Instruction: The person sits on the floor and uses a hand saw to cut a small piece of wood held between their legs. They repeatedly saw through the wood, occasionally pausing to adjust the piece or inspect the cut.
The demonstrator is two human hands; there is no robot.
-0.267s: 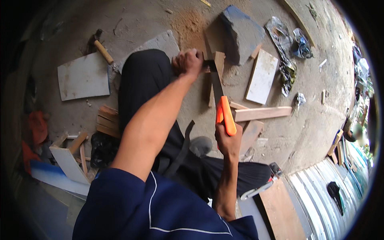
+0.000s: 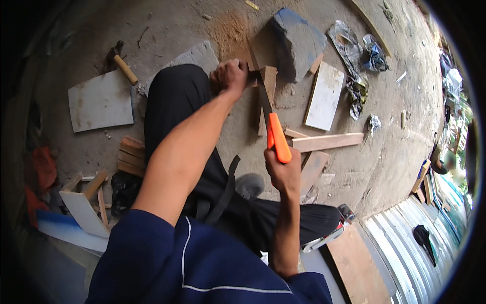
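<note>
Saw (image 2: 266, 99) slid forward, handle (image 2: 280, 139) within right fingers (image 2: 271, 161).

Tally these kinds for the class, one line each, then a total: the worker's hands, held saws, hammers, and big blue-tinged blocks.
Left hand and right hand: 2
Saw: 1
Hammer: 1
Block: 1
Total: 5

And you're looking down from your own head, through the left of two side-by-side fisheyes! Your navy shirt (image 2: 228, 263) looms closest, along the lower edge; your left hand (image 2: 230, 77) and right hand (image 2: 283, 169) sit farther out, the floor (image 2: 385, 157) spreads wide beyond, and at lower right corrugated sheets (image 2: 410, 228) run to the dark, curving rim!
</note>
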